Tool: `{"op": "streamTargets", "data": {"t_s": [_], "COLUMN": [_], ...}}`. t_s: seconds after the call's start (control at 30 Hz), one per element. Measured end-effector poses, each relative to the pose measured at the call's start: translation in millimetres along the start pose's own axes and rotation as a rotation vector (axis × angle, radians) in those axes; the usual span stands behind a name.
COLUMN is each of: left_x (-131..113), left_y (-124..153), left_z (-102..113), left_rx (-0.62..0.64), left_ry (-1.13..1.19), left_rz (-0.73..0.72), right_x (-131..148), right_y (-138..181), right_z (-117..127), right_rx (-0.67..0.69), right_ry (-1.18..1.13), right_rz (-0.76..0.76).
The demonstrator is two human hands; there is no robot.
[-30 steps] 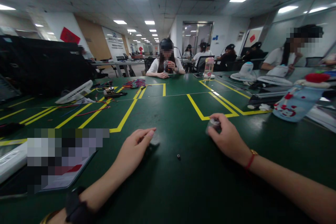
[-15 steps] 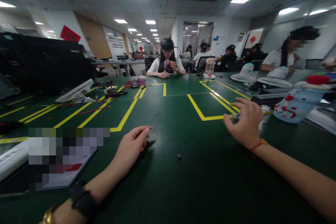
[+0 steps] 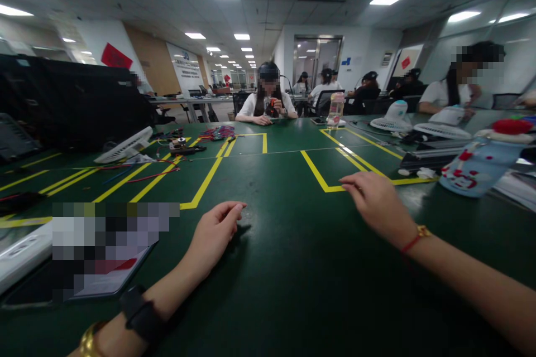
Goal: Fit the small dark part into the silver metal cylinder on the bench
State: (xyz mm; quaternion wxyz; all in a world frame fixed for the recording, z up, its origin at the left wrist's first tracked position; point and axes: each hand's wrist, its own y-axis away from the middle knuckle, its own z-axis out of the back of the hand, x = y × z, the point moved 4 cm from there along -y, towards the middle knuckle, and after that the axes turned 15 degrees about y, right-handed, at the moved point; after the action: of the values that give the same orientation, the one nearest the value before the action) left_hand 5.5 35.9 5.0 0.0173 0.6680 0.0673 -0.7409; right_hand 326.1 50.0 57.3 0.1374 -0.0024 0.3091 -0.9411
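Observation:
My left hand (image 3: 218, 234) rests low over the green table (image 3: 272, 301), its thumb and index finger pressed together and the other fingers curled. Whatever it may hold is too hidden to name. To the right, my right hand (image 3: 381, 203) hovers near the yellow tape corner (image 3: 330, 188), palm down, thumb and fingers drawn together. Its palm side is out of sight, so I cannot make out what is in it. No small metal part shows on the table between the hands.
A phone-like flat device (image 3: 109, 279) and a white power strip (image 3: 25, 254) lie at left. Wires (image 3: 215, 133) and a small fan (image 3: 125, 145) are beyond them. A blue bottle (image 3: 473, 170) stands at right. Opposite sits a person (image 3: 268, 103).
My right hand has drawn its spread fingers together and shifted slightly left. The small metal piece mid-table and the metal cylinder by that hand are no longer visible. My left hand barely moved.

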Motion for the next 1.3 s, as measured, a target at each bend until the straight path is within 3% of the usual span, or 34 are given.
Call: {"op": "streamTargets", "data": {"t_s": [0.1,0.2,0.67,1.13,1.3], "left_x": [1,2,2,2,2], "left_y": [0,-1,-1,-2,-1], "left_z": [1,1,1,0,0], "left_rx": [0.009,0.017,0.022,0.031,0.035], "left_ry": [-0.007,-0.005,-0.041,-0.047,-0.048], "left_rz": [0.002,-0.005,0.005,0.006,0.021], "right_x": [-53,-79,-88,-81,-93], "right_y": [-10,-9,-10,-8,-7], "right_z": [-1,-5,2,8,-6], "right_rx": [0.092,0.257,0.393,0.469,0.476], "right_ry": [0.292,0.328,0.364,0.409,0.292], "right_rz": [-0.154,-0.251,-0.397,-0.408,-0.344]}}
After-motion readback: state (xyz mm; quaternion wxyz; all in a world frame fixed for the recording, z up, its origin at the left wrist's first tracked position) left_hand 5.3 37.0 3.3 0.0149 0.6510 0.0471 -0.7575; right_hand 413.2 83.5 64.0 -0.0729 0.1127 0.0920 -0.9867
